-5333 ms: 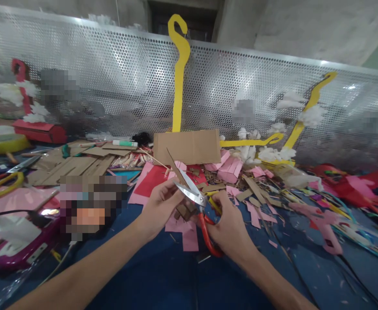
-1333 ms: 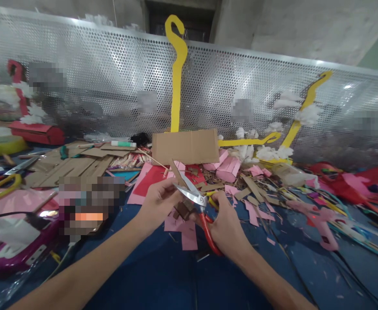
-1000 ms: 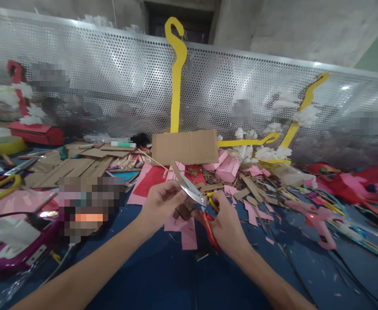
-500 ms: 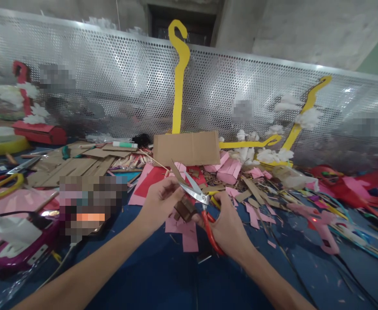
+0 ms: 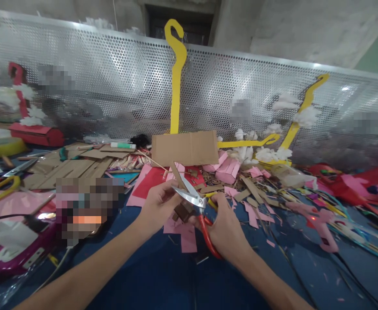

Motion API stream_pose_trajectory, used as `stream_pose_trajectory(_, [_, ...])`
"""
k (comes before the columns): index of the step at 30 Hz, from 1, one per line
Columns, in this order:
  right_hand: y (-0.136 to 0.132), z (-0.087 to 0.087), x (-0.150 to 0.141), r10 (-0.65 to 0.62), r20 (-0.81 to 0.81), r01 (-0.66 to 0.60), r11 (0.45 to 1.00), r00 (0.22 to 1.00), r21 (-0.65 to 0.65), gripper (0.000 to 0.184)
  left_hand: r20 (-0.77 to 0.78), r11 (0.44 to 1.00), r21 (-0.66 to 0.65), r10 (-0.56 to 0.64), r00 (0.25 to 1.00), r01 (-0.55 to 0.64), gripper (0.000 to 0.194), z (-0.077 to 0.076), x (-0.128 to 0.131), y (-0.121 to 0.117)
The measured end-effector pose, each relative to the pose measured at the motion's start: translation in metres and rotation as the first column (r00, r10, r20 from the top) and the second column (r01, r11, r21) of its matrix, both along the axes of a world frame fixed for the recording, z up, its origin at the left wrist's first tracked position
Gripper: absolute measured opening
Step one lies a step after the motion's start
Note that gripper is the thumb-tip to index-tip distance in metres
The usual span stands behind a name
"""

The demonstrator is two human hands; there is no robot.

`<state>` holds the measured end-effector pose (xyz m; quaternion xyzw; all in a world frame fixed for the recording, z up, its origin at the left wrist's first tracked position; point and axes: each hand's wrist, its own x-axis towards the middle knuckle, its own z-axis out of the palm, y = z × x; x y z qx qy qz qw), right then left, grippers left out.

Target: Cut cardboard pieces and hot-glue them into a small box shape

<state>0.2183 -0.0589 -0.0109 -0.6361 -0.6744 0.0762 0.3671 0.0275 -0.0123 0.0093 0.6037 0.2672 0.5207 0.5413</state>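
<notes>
My right hand (image 5: 227, 226) is closed around scissors (image 5: 193, 193) with one red and one yellow handle. Their silver blades stand apart and point up and left, close to the fingers of my left hand (image 5: 159, 204). Those fingers pinch a thin brown cardboard strip (image 5: 176, 173), which sticks up by the blades; its lower part is covered. Just under the blades, between both hands, is a small folded dark-brown piece (image 5: 182, 212). Which fingers bear it I cannot tell. Pink paper (image 5: 189, 239) lies on the blue surface below.
A cardboard panel (image 5: 185, 148) stands ahead below a tall yellow hook (image 5: 176, 82). Cardboard scraps (image 5: 72, 170) lie to the left, near a purple case (image 5: 23, 254). A pink glue gun (image 5: 321, 226) with a cord rests at right. Behind runs a perforated metal barrier (image 5: 117, 86).
The scissor blades have swung left across the brown strip and appear a bit wider apart. Both hands keep their hold, and the whole view has shifted slightly.
</notes>
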Motion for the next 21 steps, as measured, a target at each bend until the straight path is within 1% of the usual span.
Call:
stream_pose_trajectory(5, [-0.0001,0.0003,-0.0002,0.022,-0.05,-0.025,0.999,0.998,-0.047,0.034,0.0,0.999,-0.044,0.015,1.0,-0.015,0.015,0.0021,0.0023,-0.004])
stream_pose_trajectory(14, [0.0005,-0.003,0.0004,0.041,-0.099,-0.043,0.999,0.994,-0.019,0.03,0.028,0.996,-0.086,0.013,1.0,-0.01,0.02,0.0036,0.0041,-0.0064])
stream_pose_trajectory(17, [0.0006,-0.0013,-0.0006,0.052,-0.115,-0.056,0.998,0.992,-0.03,0.03,0.049,0.996,-0.085,0.004,0.999,0.0,0.022,0.0024,0.0045,-0.0062])
stream_pose_trajectory(21, [0.0001,-0.0005,-0.0015,0.036,-0.122,-0.043,0.998,0.992,-0.052,0.032,0.062,0.996,-0.092,-0.01,0.998,0.016,0.027,0.0017,0.0049,-0.0064])
